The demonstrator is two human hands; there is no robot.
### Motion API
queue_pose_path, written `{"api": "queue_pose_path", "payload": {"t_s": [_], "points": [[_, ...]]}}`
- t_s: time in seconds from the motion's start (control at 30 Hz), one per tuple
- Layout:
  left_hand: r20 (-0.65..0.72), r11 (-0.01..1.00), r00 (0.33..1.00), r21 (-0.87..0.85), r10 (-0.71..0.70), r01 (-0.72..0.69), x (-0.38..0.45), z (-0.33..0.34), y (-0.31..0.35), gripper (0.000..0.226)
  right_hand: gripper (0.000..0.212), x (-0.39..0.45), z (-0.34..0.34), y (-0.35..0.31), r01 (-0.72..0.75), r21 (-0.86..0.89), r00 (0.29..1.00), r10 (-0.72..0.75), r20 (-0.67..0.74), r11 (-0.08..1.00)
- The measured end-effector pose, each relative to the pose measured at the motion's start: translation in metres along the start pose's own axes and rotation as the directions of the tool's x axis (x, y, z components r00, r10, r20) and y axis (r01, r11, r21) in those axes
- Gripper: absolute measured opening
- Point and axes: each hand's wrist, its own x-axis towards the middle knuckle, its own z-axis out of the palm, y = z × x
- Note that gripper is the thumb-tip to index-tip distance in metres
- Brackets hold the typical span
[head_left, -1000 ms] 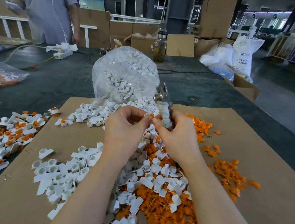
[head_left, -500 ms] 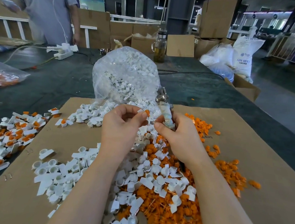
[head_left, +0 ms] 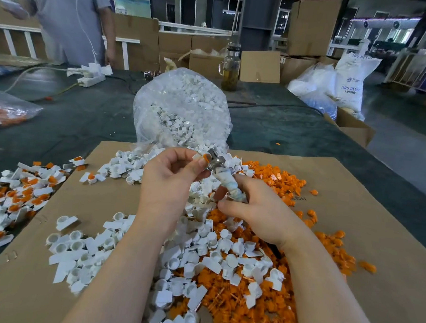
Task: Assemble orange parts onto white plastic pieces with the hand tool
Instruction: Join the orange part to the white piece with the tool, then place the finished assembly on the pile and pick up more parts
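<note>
Two hands over cardboard [head_left: 358, 199]: left hand [head_left: 169, 180] pinches white piece [head_left: 197, 157] w/ orange part [head_left: 206, 157]; right hand [head_left: 259, 211] grips tool [head_left: 225, 175].

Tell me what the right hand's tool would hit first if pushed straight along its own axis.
Probably the small white-and-orange part pinched in the left hand: the metal-tipped, tape-wrapped hand tool in the right hand already points at it, apparently touching.

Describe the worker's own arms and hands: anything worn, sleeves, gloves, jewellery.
Both arms are bare from the bottom edge of the picture up to the fingers, with no sleeve in view. The left hand and right hand wear no gloves. No watch, bracelet or ring shows on either wrist or on the fingers that can be seen. Nails look short and unpainted.
</note>
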Motion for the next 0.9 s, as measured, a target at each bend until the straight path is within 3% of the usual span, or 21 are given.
{"api": "queue_pose_path", "payload": {"t_s": [0.3, 0.67, 0.8, 0.9], "points": [[-0.006, 0.997, 1.000, -0.081, -0.013, 0.012, 0.001, 0.000, 0.000, 0.014, 0.008, 0.003, 0.006, 0.001, 0.029, -0.086, 0.999, -0.031, -0.024, 0.996], [-0.019, 0.991, 0.998, -0.120, -0.056, 0.054, 0.003, -0.001, 0.001, 0.014, 0.024, 0.008, 0.012, 0.003, 0.037, -0.191, 0.995, -0.055, -0.088, 0.981], [-0.053, 0.962, 0.982, -0.216, -0.183, 0.168, 0.004, -0.005, 0.001, 0.006, 0.005, 0.008, 0.015, 0.006, 0.024, -0.278, 0.987, -0.067, -0.144, 0.960], [-0.160, 0.834, 0.901, -0.469, -0.403, 0.289, 0.011, -0.020, 0.003, 0.009, 0.005, 0.008, 0.013, 0.009, -0.028, -0.331, 0.976, -0.045, -0.211, 0.943]]}}
